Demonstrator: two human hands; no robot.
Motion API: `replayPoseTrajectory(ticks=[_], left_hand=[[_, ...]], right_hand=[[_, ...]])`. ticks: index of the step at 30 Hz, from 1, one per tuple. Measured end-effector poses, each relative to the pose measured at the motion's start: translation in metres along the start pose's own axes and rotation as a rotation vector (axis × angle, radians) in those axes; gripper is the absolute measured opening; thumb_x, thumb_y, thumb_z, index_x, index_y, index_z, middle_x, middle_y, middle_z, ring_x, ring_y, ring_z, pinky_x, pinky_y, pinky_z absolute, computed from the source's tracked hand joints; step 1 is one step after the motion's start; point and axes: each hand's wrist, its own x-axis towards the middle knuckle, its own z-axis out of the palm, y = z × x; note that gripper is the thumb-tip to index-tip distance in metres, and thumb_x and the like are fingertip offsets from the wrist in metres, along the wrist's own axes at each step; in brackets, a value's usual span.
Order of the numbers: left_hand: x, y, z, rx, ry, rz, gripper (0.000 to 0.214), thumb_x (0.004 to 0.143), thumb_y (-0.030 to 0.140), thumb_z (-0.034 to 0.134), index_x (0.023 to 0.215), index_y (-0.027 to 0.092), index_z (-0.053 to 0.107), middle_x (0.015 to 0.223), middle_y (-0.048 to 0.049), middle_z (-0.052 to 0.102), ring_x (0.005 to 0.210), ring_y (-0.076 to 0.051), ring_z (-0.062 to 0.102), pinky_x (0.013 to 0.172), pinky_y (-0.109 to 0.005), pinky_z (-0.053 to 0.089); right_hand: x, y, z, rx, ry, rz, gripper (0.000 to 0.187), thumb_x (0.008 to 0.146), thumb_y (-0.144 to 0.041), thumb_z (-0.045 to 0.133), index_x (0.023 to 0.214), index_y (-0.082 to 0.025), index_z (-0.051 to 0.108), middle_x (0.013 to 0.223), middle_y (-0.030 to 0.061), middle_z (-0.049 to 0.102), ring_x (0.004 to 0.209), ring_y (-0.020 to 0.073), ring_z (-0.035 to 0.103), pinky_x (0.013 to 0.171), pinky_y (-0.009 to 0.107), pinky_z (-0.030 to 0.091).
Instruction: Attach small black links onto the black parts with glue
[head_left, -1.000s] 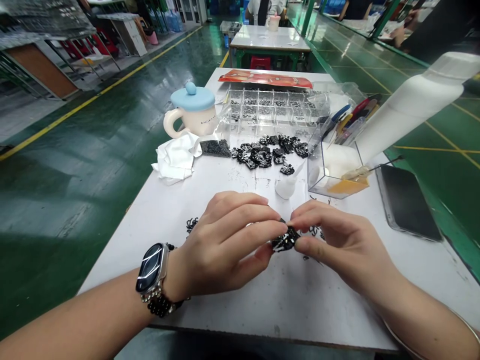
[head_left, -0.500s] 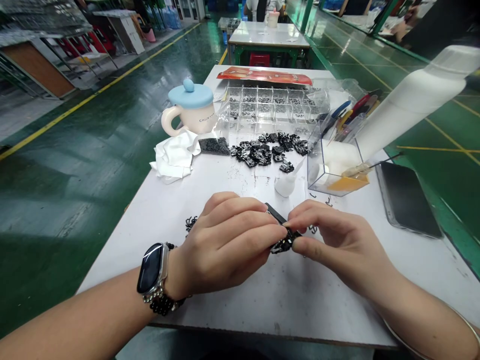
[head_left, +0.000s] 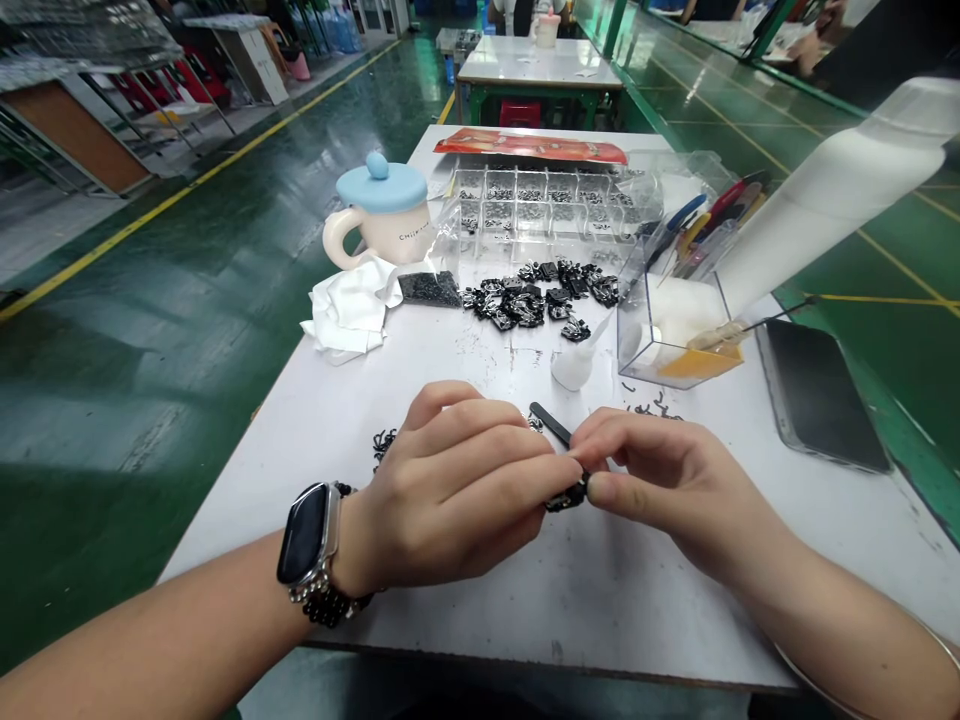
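Note:
My left hand [head_left: 465,490], with a watch [head_left: 306,535] on its wrist, has its fingers closed around a small black-and-silver part [head_left: 568,497]. Thumb and fingertips of my right hand [head_left: 679,475] pinch the right end of that part. Most of it is hidden by my fingers. Just behind the fingertips, a dark flat bar [head_left: 549,423] shows; whether a finger touches it, I cannot tell. Small curled black pieces [head_left: 384,444] lie left of my left hand, and more loose black pieces [head_left: 658,406] lie behind my right hand. A pile of black-and-silver parts [head_left: 517,303] sits farther back.
Behind my hands stands a small white squeeze bottle [head_left: 572,367]. A clear box [head_left: 679,372] of tools and a phone [head_left: 821,395] are right, near a tall white bottle [head_left: 832,200]. Left are crumpled tissue [head_left: 352,308] and a lidded mug [head_left: 386,230]; a compartment tray [head_left: 541,240] lies behind.
Both hands keep hold of the small part, which now shows less between my fingers. The dark bar shows apart from it. The view has shifted slightly.

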Motion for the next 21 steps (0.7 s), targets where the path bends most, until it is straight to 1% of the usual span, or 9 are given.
replayPoseTrajectory(ticks=[5,9,11,13,15,17,19,21], left_hand=[[0.002,0.001,0.000,0.008,-0.016,-0.022,0.027,0.064,0.007,0.070,0.088,0.018,0.064,0.079,-0.0016,0.074,0.075,-0.019,0.064,0.070,-0.034,0.042],[0.004,0.003,-0.001,-0.011,-0.051,-0.091,0.024,0.065,0.006,0.067,0.085,0.019,0.064,0.079,-0.0014,0.073,0.072,-0.018,0.064,0.071,-0.035,0.041],[0.004,0.004,-0.001,-0.026,-0.060,-0.123,0.022,0.066,0.006,0.066,0.084,0.019,0.064,0.079,-0.0012,0.073,0.071,-0.017,0.064,0.070,-0.035,0.040],[0.005,0.006,-0.001,-0.056,-0.061,-0.184,0.021,0.068,0.006,0.065,0.085,0.019,0.064,0.080,-0.0013,0.073,0.072,-0.017,0.065,0.071,-0.035,0.039],[0.006,0.009,-0.002,-0.114,-0.062,-0.286,0.020,0.069,0.006,0.064,0.085,0.019,0.065,0.080,-0.0009,0.073,0.073,-0.017,0.065,0.073,-0.036,0.038],[0.007,0.012,-0.002,-0.209,-0.064,-0.402,0.021,0.070,0.005,0.064,0.085,0.019,0.066,0.079,-0.0004,0.073,0.073,-0.016,0.064,0.075,-0.036,0.039],[0.007,0.014,-0.001,-0.337,-0.061,-0.534,0.020,0.070,0.005,0.066,0.085,0.019,0.068,0.077,0.0001,0.072,0.073,-0.015,0.063,0.077,-0.034,0.040],[0.006,0.015,0.001,-0.488,-0.074,-0.703,0.019,0.069,0.008,0.069,0.085,0.019,0.069,0.077,0.0007,0.071,0.074,-0.014,0.062,0.079,-0.031,0.043]], right_hand=[[0.001,-0.001,0.001,0.017,0.000,0.045,0.012,0.078,-0.033,0.068,0.079,-0.022,0.064,0.080,0.0019,0.059,0.077,0.0156,0.054,0.065,0.027,0.042],[0.000,-0.001,0.002,0.021,0.003,0.076,0.014,0.078,-0.035,0.068,0.078,-0.022,0.063,0.078,0.0011,0.059,0.075,0.0149,0.053,0.064,0.027,0.042],[0.000,-0.001,0.002,-0.007,0.003,0.088,0.016,0.079,-0.037,0.067,0.078,-0.021,0.063,0.078,0.0014,0.059,0.075,0.0153,0.053,0.064,0.027,0.041],[-0.001,-0.003,0.002,-0.089,0.009,0.080,0.018,0.080,-0.040,0.065,0.080,-0.022,0.063,0.079,0.0016,0.059,0.076,0.0158,0.054,0.066,0.028,0.041],[-0.001,-0.004,0.002,-0.211,0.046,0.019,0.016,0.082,-0.039,0.063,0.083,-0.023,0.063,0.079,0.0007,0.059,0.076,0.0152,0.054,0.069,0.029,0.041],[-0.002,-0.005,0.002,-0.319,0.085,-0.105,0.012,0.082,-0.035,0.064,0.088,-0.024,0.063,0.080,-0.0002,0.060,0.076,0.0140,0.053,0.071,0.029,0.041],[-0.003,-0.005,0.003,-0.385,0.089,-0.241,0.013,0.081,-0.029,0.066,0.093,-0.023,0.062,0.085,0.0000,0.060,0.080,0.0139,0.053,0.073,0.029,0.041],[-0.003,-0.005,0.005,-0.420,0.066,-0.323,0.011,0.082,-0.024,0.065,0.092,-0.022,0.061,0.089,0.0010,0.061,0.083,0.0141,0.054,0.076,0.030,0.041]])
